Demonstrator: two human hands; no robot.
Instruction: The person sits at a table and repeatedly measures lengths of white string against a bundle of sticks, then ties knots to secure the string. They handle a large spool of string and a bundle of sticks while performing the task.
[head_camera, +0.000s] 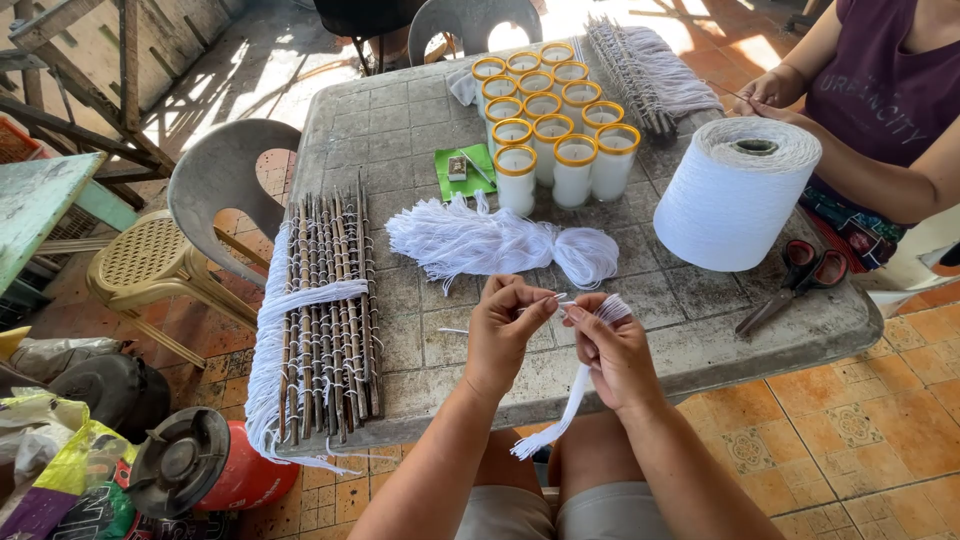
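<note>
My left hand pinches a thin white thread that runs out to the left over the table. My right hand is closed on a small bundle of white strings, whose loose ends hang down past the table edge. The two hands nearly touch at the fingertips. Just beyond them lies a tied bunch of white string on the grey tiled table.
A row of thin sticks wound with white string lies left. Several glass candles with yellow rims stand at the back. A big white thread cone, scissors, another person's hands, more sticks, chairs.
</note>
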